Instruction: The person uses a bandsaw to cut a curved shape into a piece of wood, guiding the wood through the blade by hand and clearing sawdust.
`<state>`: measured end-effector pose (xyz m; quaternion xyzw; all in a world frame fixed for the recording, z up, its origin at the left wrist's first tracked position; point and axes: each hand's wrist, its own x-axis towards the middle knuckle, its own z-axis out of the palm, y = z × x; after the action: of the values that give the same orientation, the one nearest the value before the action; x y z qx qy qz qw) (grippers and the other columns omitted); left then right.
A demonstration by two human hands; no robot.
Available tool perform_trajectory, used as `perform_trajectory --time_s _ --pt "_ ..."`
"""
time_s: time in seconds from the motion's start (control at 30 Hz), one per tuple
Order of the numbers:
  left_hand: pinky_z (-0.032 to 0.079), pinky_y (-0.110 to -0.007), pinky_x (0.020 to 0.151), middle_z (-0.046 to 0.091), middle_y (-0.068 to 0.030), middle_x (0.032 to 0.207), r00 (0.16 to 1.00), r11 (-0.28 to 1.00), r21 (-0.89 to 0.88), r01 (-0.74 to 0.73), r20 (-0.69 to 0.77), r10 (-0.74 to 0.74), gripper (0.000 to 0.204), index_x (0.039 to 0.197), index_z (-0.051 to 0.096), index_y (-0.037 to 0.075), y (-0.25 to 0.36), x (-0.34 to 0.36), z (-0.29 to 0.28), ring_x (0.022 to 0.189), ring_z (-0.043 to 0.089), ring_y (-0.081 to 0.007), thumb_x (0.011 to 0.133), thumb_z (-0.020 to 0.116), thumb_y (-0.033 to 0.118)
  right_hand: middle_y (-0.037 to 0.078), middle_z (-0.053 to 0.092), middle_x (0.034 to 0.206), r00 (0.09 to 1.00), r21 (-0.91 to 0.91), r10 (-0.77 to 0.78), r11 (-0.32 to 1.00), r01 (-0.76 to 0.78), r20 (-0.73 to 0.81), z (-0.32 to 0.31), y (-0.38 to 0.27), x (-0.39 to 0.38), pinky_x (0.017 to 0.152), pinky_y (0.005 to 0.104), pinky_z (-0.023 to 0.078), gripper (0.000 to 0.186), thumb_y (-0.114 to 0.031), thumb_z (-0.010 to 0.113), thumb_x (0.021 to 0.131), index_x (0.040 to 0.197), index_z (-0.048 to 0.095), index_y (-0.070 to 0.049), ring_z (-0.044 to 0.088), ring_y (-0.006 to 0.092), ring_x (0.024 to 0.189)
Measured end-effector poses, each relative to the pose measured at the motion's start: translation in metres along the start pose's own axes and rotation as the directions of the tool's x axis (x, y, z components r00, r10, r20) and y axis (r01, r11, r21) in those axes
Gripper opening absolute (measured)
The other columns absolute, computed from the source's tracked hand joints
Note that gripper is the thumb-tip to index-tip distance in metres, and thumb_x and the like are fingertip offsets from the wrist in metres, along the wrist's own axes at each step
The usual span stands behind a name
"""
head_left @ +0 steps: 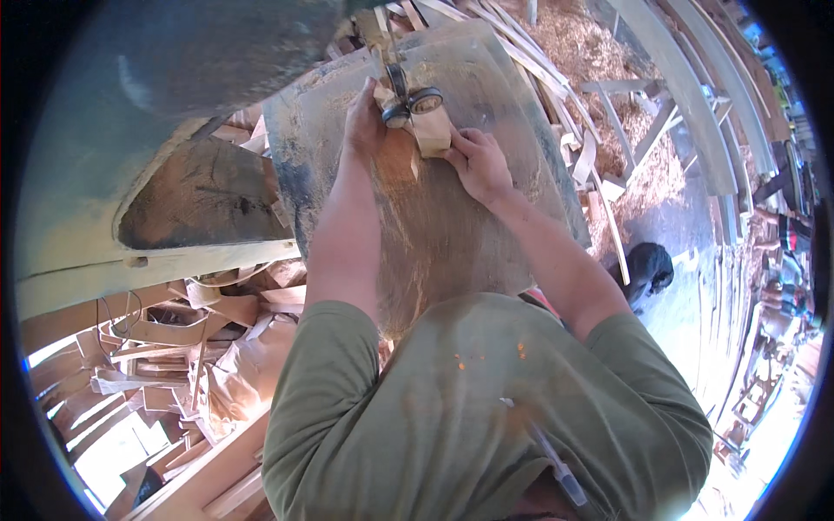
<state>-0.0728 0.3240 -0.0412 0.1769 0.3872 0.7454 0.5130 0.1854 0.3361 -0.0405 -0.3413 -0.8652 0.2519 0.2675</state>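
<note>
A pale wooden block (pixel 432 135) stands on the dusty saw table (pixel 469 252), right below the round guide wheels (pixel 426 101) of what looks like a bandsaw. From the right, my right hand (pixel 480 167) grips the block, its thumb and fingertips pressed on the near corner. On the other side, my left hand (pixel 363 120) lies against the block's darker left part (pixel 398 156), close to the guide wheels. Its fingers are bent and partly hidden behind the wood and the guide. The blade itself cannot be made out.
The large greenish machine frame (pixel 78 200) fills the upper left. Wood offcuts (pixel 174 356) lie piled at the lower left, and long thin strips (pixel 539 69) lean beyond the table. Sawdust (pixel 591 43) covers the far ground. A black animal-like shape (pixel 647 269) is at the right.
</note>
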Motion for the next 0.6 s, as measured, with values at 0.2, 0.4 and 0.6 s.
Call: perform_trajectory --time_s 0.2,0.4,0.6 --pt "0.058 -0.041 0.087 0.073 -0.0105 0.115 0.995 0.997 -0.062 0.046 0.093 -0.04 0.038 0.124 0.067 0.004 -0.012 0.02 0.002 0.1 0.071 -0.0238 0.109 0.053 0.036 0.006 0.066 0.123 0.997 -0.027 0.075 0.997 -0.075 -0.013 -0.006 0.006 0.002 0.1 0.0429 0.051 0.047 -0.033 0.063 0.101 0.147 0.059 -0.027 0.061 0.034 0.114" --pt "0.055 -0.039 0.088 0.073 -0.0101 0.111 0.993 0.989 -0.124 0.085 0.095 -0.074 0.028 0.116 0.07 0.005 -0.013 0.025 -0.02 0.101 0.07 -0.0237 0.107 0.06 0.029 0.007 0.066 0.121 0.993 -0.016 0.119 0.993 -0.119 -0.005 -0.004 -0.002 0.005 0.098 0.0441 0.052 0.045 -0.031 0.064 0.1 0.144 0.061 -0.026 0.062 0.0331 0.112" --pt "0.054 -0.036 0.089 0.073 -0.0066 0.111 0.995 0.993 0.106 -0.053 -0.074 0.061 0.031 0.12 0.07 0.004 -0.004 0.024 -0.032 0.099 0.069 -0.0193 0.105 0.064 0.031 0.014 0.069 0.105 0.962 0.16 0.148 0.981 -0.113 -0.231 0.004 0.035 0.037 0.093 0.0443 0.052 0.031 -0.022 0.065 0.099 0.13 0.071 -0.02 0.065 0.0361 0.104"
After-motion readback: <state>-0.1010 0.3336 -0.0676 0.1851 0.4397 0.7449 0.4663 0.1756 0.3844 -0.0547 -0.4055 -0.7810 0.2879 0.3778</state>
